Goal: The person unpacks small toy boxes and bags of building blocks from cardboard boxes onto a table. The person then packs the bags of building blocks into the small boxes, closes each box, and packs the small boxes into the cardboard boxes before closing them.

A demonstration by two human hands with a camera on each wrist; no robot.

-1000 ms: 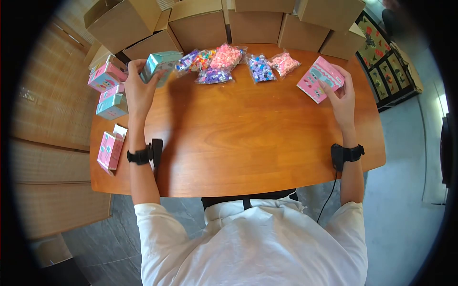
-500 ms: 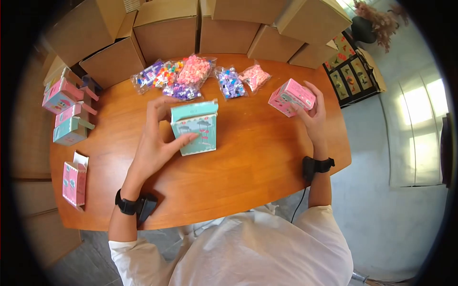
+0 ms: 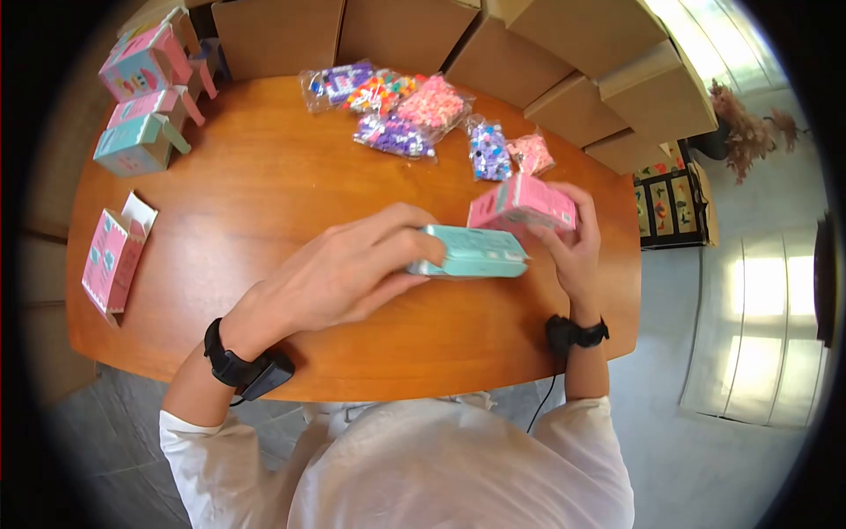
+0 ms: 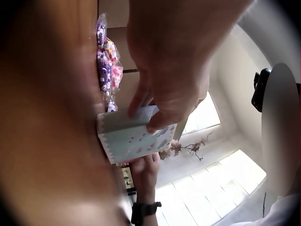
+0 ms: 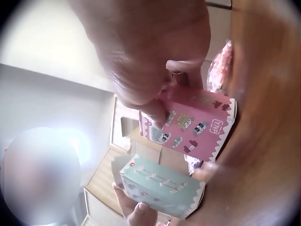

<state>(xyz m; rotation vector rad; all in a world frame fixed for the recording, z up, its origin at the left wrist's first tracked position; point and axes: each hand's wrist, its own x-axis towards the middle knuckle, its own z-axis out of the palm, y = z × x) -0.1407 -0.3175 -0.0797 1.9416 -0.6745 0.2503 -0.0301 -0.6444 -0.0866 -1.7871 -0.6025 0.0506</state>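
Note:
My left hand (image 3: 348,264) grips a mint-green printed box (image 3: 480,252) by its near end, above the middle right of the table. Close beside it, a pink printed box (image 3: 520,204) is held in my right hand (image 3: 577,247), thumb on the near side and fingers behind. In the left wrist view the mint box (image 4: 136,136) overlaps the pink one and hides most of it. The right wrist view shows the pink box (image 5: 188,123) low over the wood, with the mint box (image 5: 162,186) next to it.
Clear bags of small coloured pieces (image 3: 397,110) lie along the back of the table (image 3: 238,194). More pink and mint boxes (image 3: 137,145) are stacked at the back left, and an opened pink box (image 3: 113,260) lies at the left. Cardboard boxes (image 3: 405,40) line the far edge.
My left hand has brought the mint box from the back left across to the right, beside the pink box, turning it flatter. My right hand keeps the pink box, now tilted differently. The head view has shifted.

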